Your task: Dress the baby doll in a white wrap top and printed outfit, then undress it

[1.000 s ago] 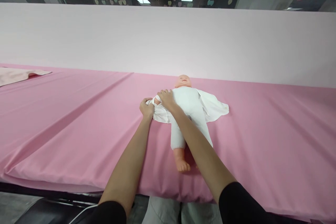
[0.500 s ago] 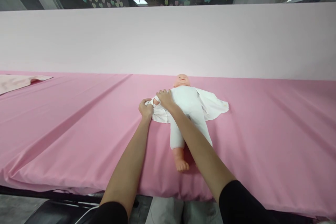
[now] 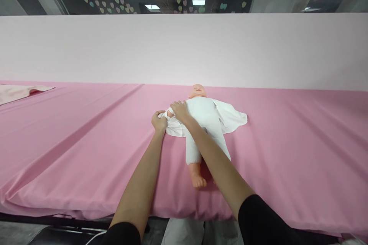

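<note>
A baby doll (image 3: 205,116) in a white bodysuit lies on its back, head away from me and feet towards me. Under it is spread a white baby shirt (image 3: 232,118), one sleeve flat on the right. My left hand (image 3: 159,121) is closed on the bunched cloth of the other sleeve. Just beside it, a bit of the doll's bare arm (image 3: 170,114) shows. My right hand (image 3: 179,111) lies over that arm near the shoulder, fingers curled round it; the grip is partly hidden. One bare foot (image 3: 198,181) shows; my right forearm covers most of the other leg.
A pink padded sheet (image 3: 94,153) covers the wide table. At the far left lies a pale folded cloth (image 3: 21,92). Behind the table runs a white partition (image 3: 172,49), with dark glass and heart stickers above it. A black chair (image 3: 66,235) stands below the front edge.
The whole view has shifted slightly as my head moved. Both hands keep the same hold on the sleeve and the doll's arm.
</note>
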The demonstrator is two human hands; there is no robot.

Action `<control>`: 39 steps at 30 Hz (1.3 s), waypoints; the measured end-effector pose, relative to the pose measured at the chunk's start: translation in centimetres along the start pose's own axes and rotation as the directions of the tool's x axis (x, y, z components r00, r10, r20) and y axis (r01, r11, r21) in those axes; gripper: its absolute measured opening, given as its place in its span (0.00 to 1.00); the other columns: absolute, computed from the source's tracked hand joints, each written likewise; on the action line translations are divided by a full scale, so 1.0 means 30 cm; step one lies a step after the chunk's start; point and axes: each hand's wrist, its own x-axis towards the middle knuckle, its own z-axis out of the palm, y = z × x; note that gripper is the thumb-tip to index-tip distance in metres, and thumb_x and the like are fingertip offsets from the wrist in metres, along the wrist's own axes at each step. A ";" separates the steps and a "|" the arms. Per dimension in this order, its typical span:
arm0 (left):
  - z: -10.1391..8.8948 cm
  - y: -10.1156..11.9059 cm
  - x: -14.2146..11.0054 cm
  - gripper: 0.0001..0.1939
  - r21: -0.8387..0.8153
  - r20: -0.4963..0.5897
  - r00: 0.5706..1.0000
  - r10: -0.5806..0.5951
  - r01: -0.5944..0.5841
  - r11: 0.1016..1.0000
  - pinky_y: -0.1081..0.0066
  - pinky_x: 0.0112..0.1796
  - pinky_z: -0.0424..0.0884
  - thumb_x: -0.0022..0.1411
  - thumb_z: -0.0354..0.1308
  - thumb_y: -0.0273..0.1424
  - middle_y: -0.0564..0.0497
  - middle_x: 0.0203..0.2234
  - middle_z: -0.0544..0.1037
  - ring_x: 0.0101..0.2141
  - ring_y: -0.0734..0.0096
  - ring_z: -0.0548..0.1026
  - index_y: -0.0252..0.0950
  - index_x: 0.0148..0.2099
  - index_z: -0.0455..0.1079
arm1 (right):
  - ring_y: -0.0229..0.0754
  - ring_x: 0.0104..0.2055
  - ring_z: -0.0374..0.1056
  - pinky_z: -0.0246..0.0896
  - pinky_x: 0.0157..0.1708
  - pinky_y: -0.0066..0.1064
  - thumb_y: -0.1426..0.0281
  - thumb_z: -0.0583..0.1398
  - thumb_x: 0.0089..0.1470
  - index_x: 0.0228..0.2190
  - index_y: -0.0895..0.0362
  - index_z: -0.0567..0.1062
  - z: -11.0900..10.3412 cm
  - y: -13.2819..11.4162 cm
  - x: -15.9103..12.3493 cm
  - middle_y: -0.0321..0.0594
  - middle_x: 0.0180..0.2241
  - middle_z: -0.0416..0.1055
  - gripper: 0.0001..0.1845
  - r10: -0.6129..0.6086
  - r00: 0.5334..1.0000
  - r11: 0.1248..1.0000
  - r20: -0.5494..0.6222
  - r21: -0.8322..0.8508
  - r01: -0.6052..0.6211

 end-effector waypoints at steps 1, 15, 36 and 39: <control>0.001 -0.001 0.000 0.20 0.001 -0.001 1.000 0.001 -0.001 1.000 0.71 0.40 0.68 0.41 0.49 0.18 0.52 0.33 0.79 0.37 0.67 0.75 0.36 0.36 0.74 | 0.50 0.50 0.59 0.50 0.51 0.47 0.79 0.51 0.56 0.47 0.60 0.67 -0.002 0.000 -0.001 0.47 0.47 0.67 0.17 0.000 1.000 1.000 0.005 -0.001 0.000; 0.013 -0.024 0.009 0.21 -0.013 0.002 1.000 0.018 -0.018 1.000 0.71 0.40 0.69 0.40 0.48 0.18 0.52 0.33 0.79 0.36 0.67 0.74 0.37 0.36 0.74 | 0.49 0.48 0.60 0.51 0.50 0.46 0.79 0.50 0.58 0.45 0.59 0.68 0.016 0.007 0.002 0.47 0.46 0.67 0.15 -0.012 1.000 1.000 -0.018 -0.011 0.012; 0.022 -0.031 0.010 0.20 -0.013 -0.011 1.000 0.022 -0.022 1.000 0.71 0.36 0.68 0.40 0.48 0.20 0.52 0.31 0.79 0.33 0.67 0.74 0.37 0.35 0.74 | 0.50 0.48 0.59 0.50 0.49 0.45 0.80 0.50 0.56 0.46 0.59 0.67 0.030 0.011 0.016 0.47 0.46 0.67 0.16 -0.016 1.000 1.000 -0.002 -0.023 0.016; 0.024 -0.036 0.012 0.20 -0.003 -0.009 1.000 0.024 -0.024 1.000 0.71 0.37 0.68 0.41 0.48 0.20 0.52 0.31 0.79 0.33 0.67 0.74 0.38 0.35 0.74 | 0.50 0.48 0.59 0.50 0.49 0.46 0.79 0.49 0.57 0.45 0.59 0.68 0.033 0.012 0.016 0.47 0.45 0.67 0.16 -0.015 1.000 1.000 -0.002 -0.020 0.015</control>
